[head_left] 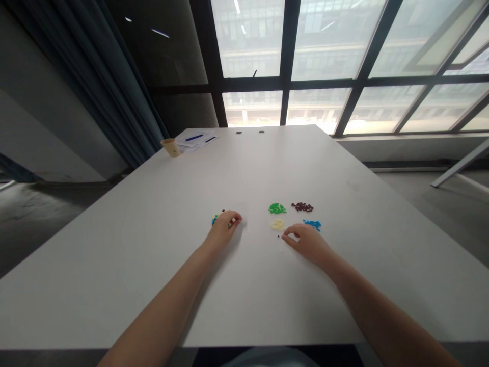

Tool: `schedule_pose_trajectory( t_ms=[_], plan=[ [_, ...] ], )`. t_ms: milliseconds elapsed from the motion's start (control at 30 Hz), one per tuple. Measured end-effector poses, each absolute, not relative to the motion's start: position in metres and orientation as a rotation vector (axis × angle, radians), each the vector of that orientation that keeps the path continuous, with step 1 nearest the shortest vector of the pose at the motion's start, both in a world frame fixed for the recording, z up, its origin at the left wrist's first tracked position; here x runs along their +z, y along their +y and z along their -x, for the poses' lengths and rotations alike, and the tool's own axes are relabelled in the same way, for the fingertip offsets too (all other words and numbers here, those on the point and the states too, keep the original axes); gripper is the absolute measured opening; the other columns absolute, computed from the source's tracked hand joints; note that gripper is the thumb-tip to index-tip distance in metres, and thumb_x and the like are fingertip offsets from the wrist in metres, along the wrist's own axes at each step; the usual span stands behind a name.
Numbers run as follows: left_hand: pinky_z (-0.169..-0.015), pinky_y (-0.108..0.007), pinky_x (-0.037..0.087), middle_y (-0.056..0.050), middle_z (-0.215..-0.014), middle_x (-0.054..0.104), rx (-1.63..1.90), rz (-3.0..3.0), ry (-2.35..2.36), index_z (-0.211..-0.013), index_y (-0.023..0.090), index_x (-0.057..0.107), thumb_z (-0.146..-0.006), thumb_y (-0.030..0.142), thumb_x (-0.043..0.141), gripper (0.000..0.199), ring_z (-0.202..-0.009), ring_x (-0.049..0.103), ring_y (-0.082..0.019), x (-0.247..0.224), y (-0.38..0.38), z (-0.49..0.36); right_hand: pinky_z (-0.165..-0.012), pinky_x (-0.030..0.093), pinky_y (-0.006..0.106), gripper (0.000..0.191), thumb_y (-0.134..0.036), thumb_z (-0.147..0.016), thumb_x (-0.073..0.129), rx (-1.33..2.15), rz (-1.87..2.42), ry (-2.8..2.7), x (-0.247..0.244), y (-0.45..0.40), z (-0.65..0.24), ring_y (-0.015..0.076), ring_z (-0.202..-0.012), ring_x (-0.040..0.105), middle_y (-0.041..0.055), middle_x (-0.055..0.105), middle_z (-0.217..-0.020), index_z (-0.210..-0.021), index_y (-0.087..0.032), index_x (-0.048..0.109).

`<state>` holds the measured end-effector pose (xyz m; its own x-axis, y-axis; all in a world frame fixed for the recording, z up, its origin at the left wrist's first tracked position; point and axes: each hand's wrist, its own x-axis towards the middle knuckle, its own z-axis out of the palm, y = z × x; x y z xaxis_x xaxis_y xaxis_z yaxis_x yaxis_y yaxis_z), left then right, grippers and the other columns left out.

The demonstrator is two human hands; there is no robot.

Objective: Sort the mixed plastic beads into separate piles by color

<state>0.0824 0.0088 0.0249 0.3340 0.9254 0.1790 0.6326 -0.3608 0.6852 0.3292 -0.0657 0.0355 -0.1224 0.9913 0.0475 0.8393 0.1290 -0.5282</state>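
My left hand [225, 225] is closed in a pinch over the table, partly covering a small mixed pile of coloured pieces [214, 219]. Whatever its fingertips hold is too small to make out. My right hand [305, 240] is also pinched, its fingertips beside a single dark piece [278, 236] on the tabletop. I cannot see what, if anything, sits between them. Around that hand lie small piles of pieces: green [277, 208], dark brown [302, 207], pale yellow [278, 225] and blue [314, 224]. The hand partly hides the blue pile.
The white table [237, 300] stretches away toward large windows. At its far left stand a paper cup [170, 147] and papers [190, 145] with a blue pen [194, 137] on them. Two dark round spots [262, 132] mark the far edge.
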Motion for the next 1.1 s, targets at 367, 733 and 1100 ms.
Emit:
schedule_pose_trajectory(
  t_ms=[367,733,1100],
  plan=[
    [-0.064,-0.019,0.039,0.003,-0.077,0.052,0.860,-0.861,0.681,-0.075,0.019,0.052,-0.068,0.031,0.065,0.020,-0.068,0.049,-0.007,0.023,-0.045,-0.139,-0.068,0.041,0.025,0.013,-0.029,-0.078,0.053,0.518,1.350,-1.964,0.040,-0.081,-0.300,0.0126,-0.071,0.057,0.0017,0.065,-0.078,-0.080,-0.021,0.063],
    [-0.065,-0.019,0.038,0.002,-0.074,0.053,0.867,-0.870,0.686,-0.073,0.017,0.052,-0.064,0.033,0.069,0.025,-0.068,0.048,-0.007,0.015,-0.049,-0.146,-0.060,0.038,0.023,0.008,-0.024,-0.076,0.055,0.397,1.298,-1.930,0.043,-0.080,-0.299,0.0111,-0.062,0.051,-0.0003,0.057,-0.065,-0.070,-0.020,0.058],
    [-0.061,-0.020,0.037,0.001,-0.073,0.051,0.895,-0.938,0.700,-0.072,0.018,0.053,-0.063,0.036,0.069,0.026,-0.064,0.044,-0.008,0.016,-0.051,-0.147,-0.059,0.036,0.022,0.007,-0.021,-0.077,0.053,0.375,1.295,-1.910,0.041,-0.081,-0.298,0.0111,-0.062,0.050,-0.0001,0.056,-0.065,-0.074,-0.020,0.059]
  ],
)
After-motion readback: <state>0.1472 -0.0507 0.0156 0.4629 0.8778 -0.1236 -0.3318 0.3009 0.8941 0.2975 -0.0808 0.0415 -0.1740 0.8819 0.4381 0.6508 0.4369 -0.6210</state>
